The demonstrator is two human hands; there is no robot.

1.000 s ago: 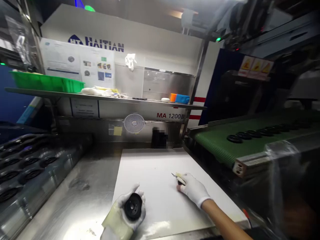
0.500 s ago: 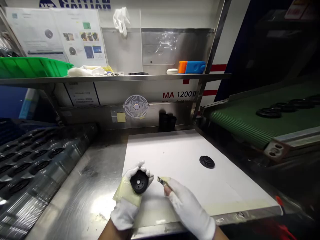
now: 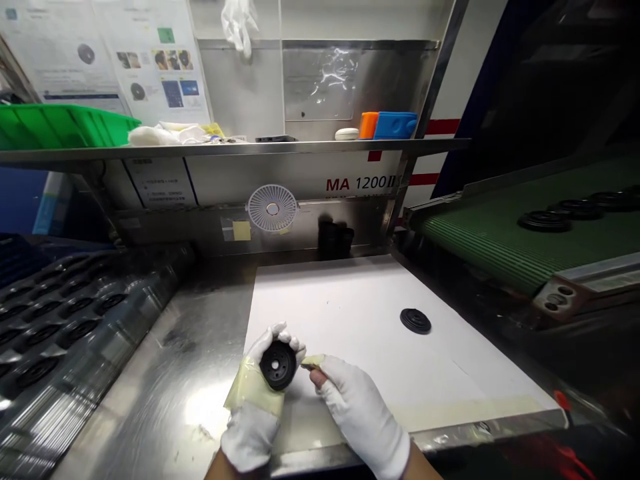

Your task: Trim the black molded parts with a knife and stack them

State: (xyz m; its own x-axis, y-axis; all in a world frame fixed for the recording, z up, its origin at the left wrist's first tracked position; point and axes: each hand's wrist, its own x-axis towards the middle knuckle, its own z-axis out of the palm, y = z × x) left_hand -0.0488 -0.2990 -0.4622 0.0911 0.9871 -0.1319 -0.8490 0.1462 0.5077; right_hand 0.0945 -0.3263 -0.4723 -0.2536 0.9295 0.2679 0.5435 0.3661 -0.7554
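Holding black disc over white sheet, green conveyor beside steel bench

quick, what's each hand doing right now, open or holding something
Left hand: closed around a round black grooved part, holding it.
Right hand: closed, holding a slim pointed tool, mostly hidden in its grip.

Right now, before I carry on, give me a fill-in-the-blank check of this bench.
The left hand holds a disc coloured ____.
The number of discs lying on the white sheet is ____.
The conveyor belt is coloured ____.
The blue block stands beside an ____ item.

Missing words: black; one; green; orange.
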